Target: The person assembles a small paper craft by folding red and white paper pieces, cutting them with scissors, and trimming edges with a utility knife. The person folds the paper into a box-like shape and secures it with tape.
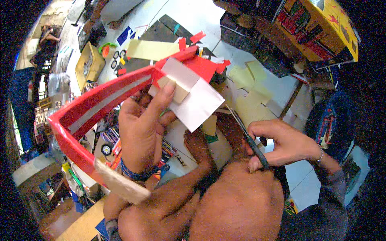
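My left hand (140, 124) is closed, pinching a folded white card (199, 104) between thumb and fingers. A long red bent strip (106, 90) with a grey stripe inside runs behind and around that hand. Its upper end passes behind the card, and a pale, worn piece (120, 182) forms its lower end. On the right, my right hand (285, 142) grips dark-handled scissors (253, 144) near my knee. The blades point up and left toward the card's lower right corner. Whether they touch it I cannot tell.
Cream card (155, 50), red scraps (198, 37) and pale yellow sheets (253, 94) lie on the tiled floor. A yellow bin (89, 64) stands at left, near small black wheels (114, 63). A large yellow box (325, 30) fills the upper right.
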A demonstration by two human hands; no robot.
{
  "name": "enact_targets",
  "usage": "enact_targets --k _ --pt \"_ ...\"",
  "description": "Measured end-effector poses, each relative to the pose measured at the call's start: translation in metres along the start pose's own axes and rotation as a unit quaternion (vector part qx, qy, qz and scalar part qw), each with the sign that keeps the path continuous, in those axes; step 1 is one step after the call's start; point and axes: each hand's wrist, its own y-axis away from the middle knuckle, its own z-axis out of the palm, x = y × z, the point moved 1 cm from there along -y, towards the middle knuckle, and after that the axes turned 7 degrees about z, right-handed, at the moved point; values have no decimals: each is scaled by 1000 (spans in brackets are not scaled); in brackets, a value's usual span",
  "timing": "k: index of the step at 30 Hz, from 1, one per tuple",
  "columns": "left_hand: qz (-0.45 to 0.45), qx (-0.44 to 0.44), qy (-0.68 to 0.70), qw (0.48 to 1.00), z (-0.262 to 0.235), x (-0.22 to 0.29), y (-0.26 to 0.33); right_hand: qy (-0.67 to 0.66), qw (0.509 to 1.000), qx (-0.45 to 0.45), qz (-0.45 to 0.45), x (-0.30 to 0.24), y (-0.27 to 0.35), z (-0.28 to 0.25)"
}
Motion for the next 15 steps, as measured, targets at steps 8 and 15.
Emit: enact_targets --k 8,15 --pt "24 -18 11 999 12 3 4 35 999 6 -24 -26 4 0" --pt "19 -23 -22 999 9 1 3 27 1000 14 1 -28 -1 3"
